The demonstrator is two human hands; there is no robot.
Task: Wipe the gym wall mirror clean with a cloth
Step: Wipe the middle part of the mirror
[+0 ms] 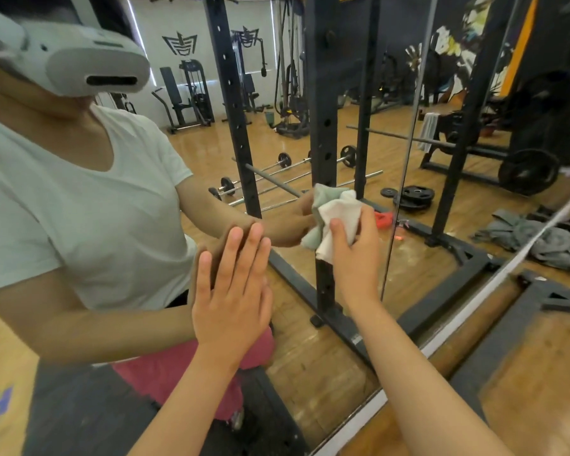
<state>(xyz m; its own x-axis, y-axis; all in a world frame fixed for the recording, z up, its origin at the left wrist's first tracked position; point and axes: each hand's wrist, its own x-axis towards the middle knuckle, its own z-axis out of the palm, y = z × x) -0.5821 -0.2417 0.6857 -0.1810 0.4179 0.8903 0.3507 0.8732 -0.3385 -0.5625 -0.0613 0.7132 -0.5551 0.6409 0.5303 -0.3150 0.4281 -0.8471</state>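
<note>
1. One cloth (338, 212), white and pale green and bunched up, sits at centre frame, pressed against the mirror (441, 199).
2. Two hands show. The right hand (352, 251), at centre, has its grip clamped on the cloth, thumb and fingers curled round it.
3. The left hand (231, 291), lower centre-left, lies flat on the glass with fingers straight — its grip apart, holding nothing.
4. Two mirror panes meet at one vertical seam (399, 205), just right of the cloth.
5. One white strip (474, 297) edges the mirror's bottom at lower right.
</note>
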